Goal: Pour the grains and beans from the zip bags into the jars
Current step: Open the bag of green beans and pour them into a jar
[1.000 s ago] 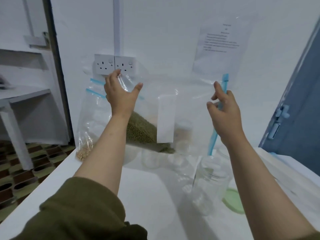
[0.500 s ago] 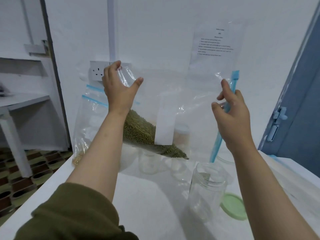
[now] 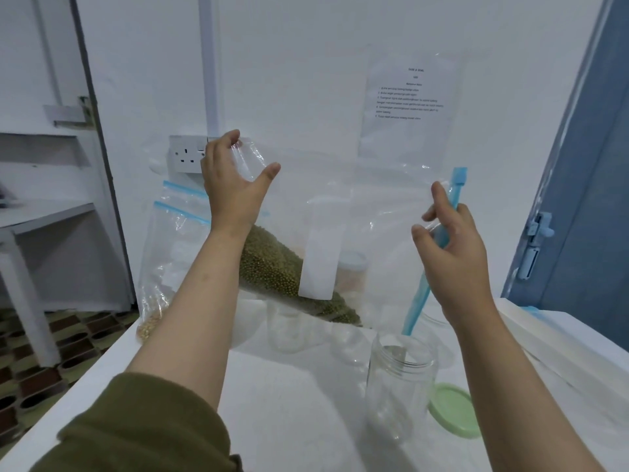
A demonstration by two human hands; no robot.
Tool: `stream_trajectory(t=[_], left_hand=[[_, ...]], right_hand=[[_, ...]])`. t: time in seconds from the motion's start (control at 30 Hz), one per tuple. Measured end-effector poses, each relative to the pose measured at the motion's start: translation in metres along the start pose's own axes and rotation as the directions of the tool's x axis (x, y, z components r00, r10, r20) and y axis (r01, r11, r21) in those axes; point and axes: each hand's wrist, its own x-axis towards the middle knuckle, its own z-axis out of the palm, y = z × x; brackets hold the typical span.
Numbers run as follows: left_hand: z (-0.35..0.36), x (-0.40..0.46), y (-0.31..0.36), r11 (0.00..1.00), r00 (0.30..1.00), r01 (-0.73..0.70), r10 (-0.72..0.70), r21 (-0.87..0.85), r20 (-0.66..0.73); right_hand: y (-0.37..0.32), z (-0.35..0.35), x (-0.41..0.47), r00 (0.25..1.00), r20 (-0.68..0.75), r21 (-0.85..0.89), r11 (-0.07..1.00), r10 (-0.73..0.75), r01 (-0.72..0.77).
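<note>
I hold a large clear zip bag tilted in the air, its blue zip edge hanging down on the right. My left hand pinches the bag's upper left corner. My right hand grips the blue zip strip. Green beans lie along the bag's lower edge, sloping toward the zip end. An open clear jar stands on the white table right under the zip's lower tip. Its green lid lies flat beside it on the right.
Two more zip bags lean on the wall at the back left, one with pale grains at its bottom. Other clear jars stand behind the held bag. The white table ends at the left; a blue door stands right.
Both hands have lifted the bag slightly and tilted it further, so the beans have slid lower toward the zip end over the open jar.
</note>
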Motion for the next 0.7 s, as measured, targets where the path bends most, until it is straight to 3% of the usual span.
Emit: stream_trajectory(t=[0.7], left_hand=[[-0.007,0.016,0.029,0.996,0.996,-0.086,0.086,0.001,-0.003]], right_hand=[[0.009,-0.008,-0.009,1.000,-0.003,0.030,0.999,0.009,-0.009]])
